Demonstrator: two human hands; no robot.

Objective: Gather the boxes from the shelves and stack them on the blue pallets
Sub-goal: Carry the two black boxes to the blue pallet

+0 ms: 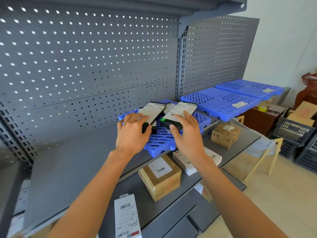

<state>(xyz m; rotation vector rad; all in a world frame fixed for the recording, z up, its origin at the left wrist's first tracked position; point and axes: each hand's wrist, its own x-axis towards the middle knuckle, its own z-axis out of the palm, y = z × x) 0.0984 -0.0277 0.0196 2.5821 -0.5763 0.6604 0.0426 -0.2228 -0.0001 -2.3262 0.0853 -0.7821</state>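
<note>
Both hands are up at the nearest blue pallet (160, 143), which sits on the grey shelf (77, 162), and each is on its own flat black box with a white label on top. The left hand (132, 133) lies over the near end of the left box (151, 113), fingers spread and fairly straight across its label, so that grip looks more like a flat press than a clasp. The right hand (186, 134) has its fingers laid along the top of the right box (180, 113) and its thumb tucked against the near end face, a loose hold on that end rather than a tight clench. The two boxes lie side by side, their long axes running away from the person toward the perforated back panel (85, 66), the near ends tipped up a little off the pallet grid; a third small box (169, 105) peeks out between them at the back. So each box lies straight ahead of its own hand, and any squaring-up would be a push or slide along that length. More boxes wait below: a brown carton (161, 179), a white box (197, 162) and another brown carton (224, 134) on the lower shelf, closer to the right hand
</note>
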